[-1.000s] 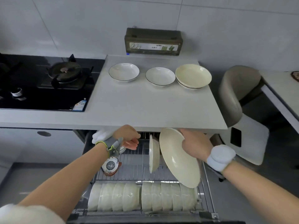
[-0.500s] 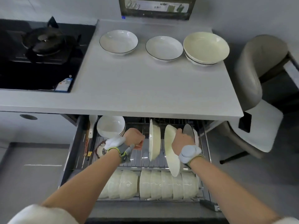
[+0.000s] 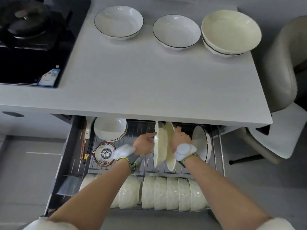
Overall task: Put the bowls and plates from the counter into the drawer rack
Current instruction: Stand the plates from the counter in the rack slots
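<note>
Two cream plates stand on edge side by side in the wire drawer rack (image 3: 142,130). My right hand (image 3: 180,140) grips the right cream plate (image 3: 171,158) at its upper rim. My left hand (image 3: 143,145) is open, its fingertips resting against the face of the left cream plate (image 3: 160,146). On the counter (image 3: 149,80) sit two white black-rimmed bowls (image 3: 118,22) (image 3: 177,30) and a stack of cream bowls (image 3: 230,30) at the back right.
The rack also holds upright white plates (image 3: 201,143) at the right, a stack of white bowls (image 3: 109,130), a patterned bowl (image 3: 103,153), chopsticks (image 3: 83,146) and a front row of cream bowls (image 3: 166,191). A hob (image 3: 33,39) is left, a chair (image 3: 279,72) right.
My right hand has lowered the cream plate from above the drawer into the rack, upright beside the first plate. My left hand has moved right onto that first plate.
</note>
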`<action>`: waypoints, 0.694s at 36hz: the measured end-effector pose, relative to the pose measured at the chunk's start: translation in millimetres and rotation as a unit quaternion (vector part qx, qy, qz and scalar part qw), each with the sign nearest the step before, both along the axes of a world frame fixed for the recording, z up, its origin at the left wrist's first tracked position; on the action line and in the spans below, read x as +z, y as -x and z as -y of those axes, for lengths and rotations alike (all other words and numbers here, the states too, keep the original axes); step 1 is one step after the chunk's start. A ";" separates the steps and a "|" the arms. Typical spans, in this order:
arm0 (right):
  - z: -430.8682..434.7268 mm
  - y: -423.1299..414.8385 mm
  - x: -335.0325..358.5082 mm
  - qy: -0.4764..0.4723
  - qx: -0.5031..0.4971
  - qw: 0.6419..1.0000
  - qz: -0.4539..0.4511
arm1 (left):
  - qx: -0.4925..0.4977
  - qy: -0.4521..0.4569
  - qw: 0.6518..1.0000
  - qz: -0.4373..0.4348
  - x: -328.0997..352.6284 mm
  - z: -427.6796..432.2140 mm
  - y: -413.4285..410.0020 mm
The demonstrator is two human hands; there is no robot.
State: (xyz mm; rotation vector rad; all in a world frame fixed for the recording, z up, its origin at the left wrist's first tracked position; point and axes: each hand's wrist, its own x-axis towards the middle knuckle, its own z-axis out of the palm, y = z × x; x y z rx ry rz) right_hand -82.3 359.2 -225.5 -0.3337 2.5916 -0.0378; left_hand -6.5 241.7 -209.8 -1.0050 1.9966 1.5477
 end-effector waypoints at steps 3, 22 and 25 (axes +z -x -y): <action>4.6 2.9 -8.2 0.002 0.010 1.000 0.006 | 0.008 -0.013 1.000 -0.004 -2.8 1.6 4.4; 23.9 8.7 -36.1 0.008 -0.030 0.994 0.107 | 0.057 -0.111 0.992 -0.025 -4.6 7.1 1.3; 24.8 10.6 -29.5 0.041 -0.058 0.987 0.142 | 0.054 -0.107 0.993 -0.025 -4.3 7.2 1.5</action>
